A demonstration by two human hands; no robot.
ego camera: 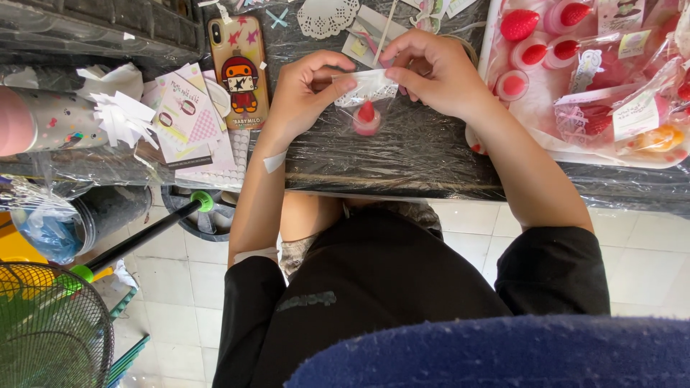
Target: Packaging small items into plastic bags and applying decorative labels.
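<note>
My left hand (305, 90) and my right hand (431, 72) meet over a black plastic-covered table (402, 158). Together they pinch the white lace-edged paper top (370, 85) of a small clear bag. Inside the bag hangs a red strawberry-shaped piece (366, 116) in a little pink cup. My left thumb and fingers grip the left end of the paper, and my right fingers grip the right end.
A white tray (517, 115) at right holds several strawberry cups and filled clear bags. A phone in a patterned case (240, 70) lies at left beside paper tags (188, 115) and a pink roll (43, 118). A fan (50, 330) stands on the floor.
</note>
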